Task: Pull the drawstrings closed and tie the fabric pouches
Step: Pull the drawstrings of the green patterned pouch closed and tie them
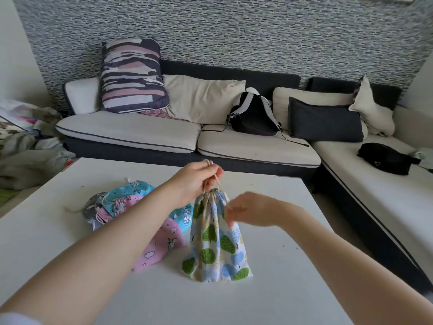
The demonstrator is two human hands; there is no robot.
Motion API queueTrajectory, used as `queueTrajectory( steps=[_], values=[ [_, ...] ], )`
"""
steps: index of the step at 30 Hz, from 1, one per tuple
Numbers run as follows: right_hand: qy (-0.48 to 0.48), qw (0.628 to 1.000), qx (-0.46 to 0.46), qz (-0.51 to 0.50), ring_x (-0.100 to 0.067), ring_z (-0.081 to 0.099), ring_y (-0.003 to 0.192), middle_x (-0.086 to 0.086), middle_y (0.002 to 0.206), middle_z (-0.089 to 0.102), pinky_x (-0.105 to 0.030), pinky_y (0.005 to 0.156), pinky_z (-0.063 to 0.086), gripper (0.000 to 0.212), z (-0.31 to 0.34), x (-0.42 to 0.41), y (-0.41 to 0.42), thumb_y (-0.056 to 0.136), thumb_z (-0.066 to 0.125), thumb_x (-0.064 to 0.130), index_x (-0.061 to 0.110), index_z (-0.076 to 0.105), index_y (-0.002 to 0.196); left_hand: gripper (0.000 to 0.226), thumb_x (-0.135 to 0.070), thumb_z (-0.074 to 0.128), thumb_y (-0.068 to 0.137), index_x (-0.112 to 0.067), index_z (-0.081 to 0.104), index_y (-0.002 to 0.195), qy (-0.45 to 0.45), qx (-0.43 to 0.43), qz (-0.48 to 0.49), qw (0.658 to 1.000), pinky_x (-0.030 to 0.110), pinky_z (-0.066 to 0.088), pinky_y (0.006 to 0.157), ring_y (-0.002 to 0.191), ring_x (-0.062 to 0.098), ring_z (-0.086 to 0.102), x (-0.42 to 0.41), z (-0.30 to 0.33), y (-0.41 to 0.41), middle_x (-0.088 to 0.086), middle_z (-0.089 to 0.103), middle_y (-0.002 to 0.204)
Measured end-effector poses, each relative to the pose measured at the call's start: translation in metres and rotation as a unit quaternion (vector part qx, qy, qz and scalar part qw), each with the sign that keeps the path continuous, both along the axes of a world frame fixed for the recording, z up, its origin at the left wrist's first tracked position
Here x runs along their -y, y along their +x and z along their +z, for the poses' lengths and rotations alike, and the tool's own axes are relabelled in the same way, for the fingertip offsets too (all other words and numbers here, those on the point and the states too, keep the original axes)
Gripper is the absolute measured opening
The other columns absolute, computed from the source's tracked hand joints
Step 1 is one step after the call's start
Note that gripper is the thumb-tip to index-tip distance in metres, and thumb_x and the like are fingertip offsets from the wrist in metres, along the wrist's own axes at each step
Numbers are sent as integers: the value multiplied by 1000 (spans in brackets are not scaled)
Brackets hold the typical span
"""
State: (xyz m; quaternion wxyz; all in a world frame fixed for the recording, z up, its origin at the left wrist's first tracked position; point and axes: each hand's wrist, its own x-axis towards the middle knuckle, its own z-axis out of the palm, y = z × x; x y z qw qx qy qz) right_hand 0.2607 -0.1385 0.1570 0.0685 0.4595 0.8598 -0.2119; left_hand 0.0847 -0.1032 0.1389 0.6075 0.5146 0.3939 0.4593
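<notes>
A white pouch with green and blue trees [216, 245] hangs upright over the white table [269, 289], its bottom edge touching the top and its mouth gathered. My left hand [195, 178] grips its beige drawstrings [217, 180] above the mouth and holds them up. My right hand [250, 208] is blurred beside the pouch's upper right side, fingers pointing down against the fabric; whether it holds anything is unclear. To the left lie a pink unicorn pouch [161, 245], a blue unicorn pouch [131, 192] and a grey pouch [92, 205] in a loose pile.
A dark sofa with cream cushions [131, 132] runs behind the table and wraps round on the right. On it sit a striped pillow [132, 76], a black backpack [254, 116] and a small black bag [386, 158]. Crumpled cloth [25, 146] lies at the far left.
</notes>
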Motion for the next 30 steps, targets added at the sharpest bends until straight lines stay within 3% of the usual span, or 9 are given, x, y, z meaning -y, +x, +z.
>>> queueTrajectory(
  steps=[2, 5, 7, 13, 16, 19, 22, 25, 30],
  values=[
    [-45, 999, 23, -20, -11, 54, 98, 5, 107, 62, -30, 92, 40, 41, -8, 0, 1, 87, 48, 54, 20, 65, 100, 25, -4, 48, 93, -12, 68, 81, 29, -46, -26, 998, 16, 42, 59, 57, 2, 49, -1, -2, -3, -3, 63, 73],
    [-34, 940, -294, -172, -16, 52, 87, 1, 94, 61, -38, 87, 43, 28, -7, -8, -9, 93, 46, 35, 13, 63, 93, 33, -2, 50, 91, -22, 73, 76, 59, -103, -42, 992, 15, 47, 59, 58, 2, 53, 0, -2, -3, -9, 68, 70],
    [-4, 881, -423, -213, -13, 54, 82, 0, 92, 63, -28, 78, 45, 12, -6, -13, -18, 93, 49, 16, 14, 60, 98, 33, -2, 53, 89, -25, 73, 77, 75, -136, -19, 988, 14, 47, 57, 60, 3, 57, 1, -1, -4, -5, 68, 71],
    [-24, 905, -379, -190, -2, 57, 71, 5, 78, 67, -4, 60, 43, 5, -7, -21, -31, 83, 64, 17, 20, 68, 83, 22, -2, 59, 86, -18, 72, 90, 102, -190, 2, 977, 12, 47, 55, 59, 2, 62, 5, 2, -9, -5, 69, 73],
    [-15, 931, -305, -197, -12, 57, 70, -1, 78, 67, -21, 69, 46, 17, -11, -23, -31, 85, 64, 26, 11, 70, 89, 19, -4, 62, 84, -18, 73, 94, 103, -222, 3, 970, 14, 50, 57, 62, 7, 65, 10, 2, -10, 0, 71, 75],
    [29, 933, -264, -244, -17, 46, 62, -8, 72, 59, -28, 55, 36, 34, -10, -24, -29, 84, 63, 33, -1, 67, 85, 8, -23, 66, 83, -22, 73, 86, 130, -263, 54, 954, 13, 47, 55, 56, 3, 62, 15, 1, -7, 4, 72, 72],
    [14, 887, -345, -305, -15, 39, 54, -6, 61, 49, -25, 50, 30, 30, -8, -20, -32, 81, 65, 27, -1, 61, 69, 14, -29, 63, 86, -21, 71, 79, 184, -349, 114, 912, 5, 38, 48, 47, -4, 56, 15, -2, 2, -3, 65, 56],
    [-105, 805, -483, -329, -14, 41, 50, -4, 58, 48, -22, 52, 35, 30, -10, -15, -34, 90, 51, 16, 7, 56, 62, 10, -18, 62, 86, -19, 72, 87, 207, -377, 151, 890, 13, 45, 52, 55, 5, 60, 16, -2, 8, 0, 66, 70],
    [-173, 757, -518, -359, -14, 40, 49, -4, 54, 51, -27, 54, 31, 59, -21, -13, -27, 99, 29, 38, 6, 62, 62, 9, -19, 67, 82, -16, 73, 88, 259, -371, 181, 873, 17, 38, 61, 67, 5, 52, 22, 2, 17, -4, 60, 80]
  ],
)
